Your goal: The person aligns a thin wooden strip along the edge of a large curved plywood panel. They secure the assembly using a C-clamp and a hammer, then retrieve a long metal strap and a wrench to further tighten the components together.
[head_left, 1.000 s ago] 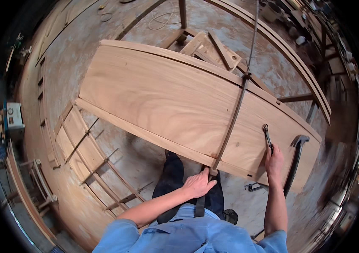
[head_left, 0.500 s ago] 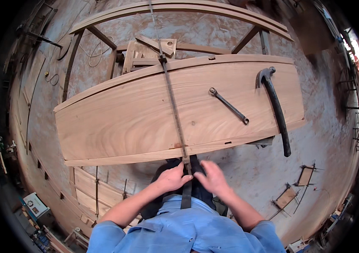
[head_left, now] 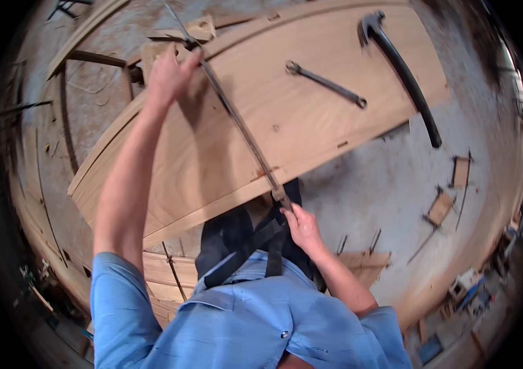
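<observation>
A long bar clamp [head_left: 235, 117] lies across a pale wooden panel [head_left: 310, 49] with raised edge strips. At the panel's far edge my left hand [head_left: 172, 75] reaches beside the clamp's far jaw [head_left: 191, 43], thumb and forefinger apart. The thumb lies close to the bar; whether it touches cannot be made out, and the other fingers are partly hidden. My right hand [head_left: 304, 226] is closed round the clamp's near end [head_left: 281, 195], just off the panel's near edge. A double-ended wrench [head_left: 326, 84] and a claw hammer [head_left: 400, 71] rest on the panel.
Wooden scraps [head_left: 206, 27] lie past the panel's far edge, beside a wooden frame [head_left: 83, 37]. Below left are clamped boards [head_left: 163, 270]. Small clamped wood pieces [head_left: 440, 208] lie on the floor at right. The hammer's handle overhangs the panel's near edge.
My left hand has gone from the clamp's near end to the panel's far edge. My right hand has closed on the near end. The view has turned, so the panel looks more tilted.
</observation>
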Tool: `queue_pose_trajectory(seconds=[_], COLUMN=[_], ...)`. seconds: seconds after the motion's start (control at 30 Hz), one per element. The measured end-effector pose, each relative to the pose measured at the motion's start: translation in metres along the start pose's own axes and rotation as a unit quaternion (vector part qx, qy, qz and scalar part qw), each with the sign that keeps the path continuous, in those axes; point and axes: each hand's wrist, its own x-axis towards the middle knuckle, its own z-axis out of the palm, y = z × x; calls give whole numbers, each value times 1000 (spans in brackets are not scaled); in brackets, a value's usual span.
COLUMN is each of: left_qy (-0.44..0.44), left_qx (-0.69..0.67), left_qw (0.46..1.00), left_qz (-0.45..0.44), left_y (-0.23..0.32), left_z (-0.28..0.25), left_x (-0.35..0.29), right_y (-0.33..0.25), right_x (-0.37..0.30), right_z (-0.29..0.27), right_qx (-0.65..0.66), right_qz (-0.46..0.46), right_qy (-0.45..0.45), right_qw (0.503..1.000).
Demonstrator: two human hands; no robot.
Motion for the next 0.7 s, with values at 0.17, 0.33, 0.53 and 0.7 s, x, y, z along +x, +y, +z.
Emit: queue_pose_trajectory(seconds=[0.17, 0.33, 0.53, 0.7], left_qy=[-191, -189, -196, -178], left_qx=[-22, -60, -50, 109], left_qw=[981, 977, 979, 967], left_qz=[-42, -75, -39, 145], left_y=[-4, -13, -14, -10], left_z=[14, 14, 18, 16], left_x=[42, 56, 56, 48], right_y=[0, 4, 7, 2], right_x=[-9, -11, -17, -30], right_z=[36, 52, 49, 55], right_qx=[172, 300, 372, 387], right_qz=[89, 162, 195, 220], right_qy=[100, 161, 170, 208], right_qw=[976, 926, 891, 871])
